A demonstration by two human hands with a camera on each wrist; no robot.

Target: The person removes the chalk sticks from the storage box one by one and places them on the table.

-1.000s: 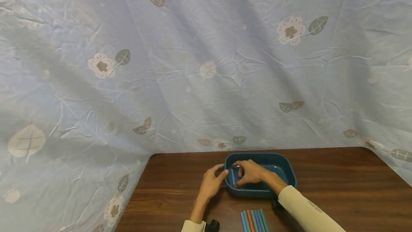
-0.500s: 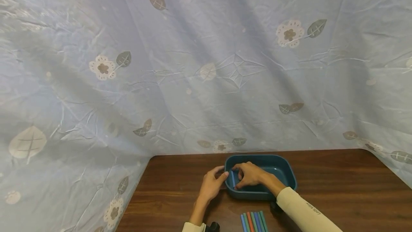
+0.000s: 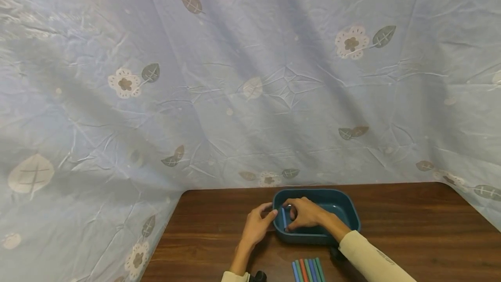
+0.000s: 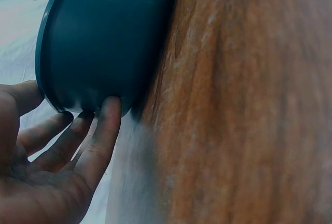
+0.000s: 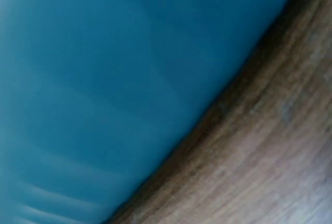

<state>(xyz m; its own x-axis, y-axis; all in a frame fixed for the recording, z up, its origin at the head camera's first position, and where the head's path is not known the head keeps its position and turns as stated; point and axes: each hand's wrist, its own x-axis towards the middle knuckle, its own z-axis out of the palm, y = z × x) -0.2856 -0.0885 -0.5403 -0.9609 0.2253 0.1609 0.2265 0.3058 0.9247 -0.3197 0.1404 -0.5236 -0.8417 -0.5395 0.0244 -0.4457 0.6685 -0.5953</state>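
A dark teal rectangular basin with rounded corners (image 3: 309,239) stands on the wooden table. My left hand (image 3: 256,224) holds its left end. In the left wrist view the thumb lies at the rim and the fingertips meet the outer wall (image 4: 104,47). Reaching over the front side, my right hand (image 3: 307,212) is inside the basin. Its thumb and fingers pinch a thin blue stick (image 3: 284,220) near both ends, low along the left inner wall. The right wrist view has only the basin's outer side (image 5: 104,94) and table; the right hand is hidden there.
Several coloured sticks (image 3: 307,270), blue, green and red, lie side by side in front of the basin, cut off by the lower frame edge. A patterned cloth (image 3: 250,99) hangs behind the table (image 3: 211,221) and along its left side.
The right fingers have settled slightly around the blue stick in the basin. The left hand keeps its place at the rim, and the view tilts a little.
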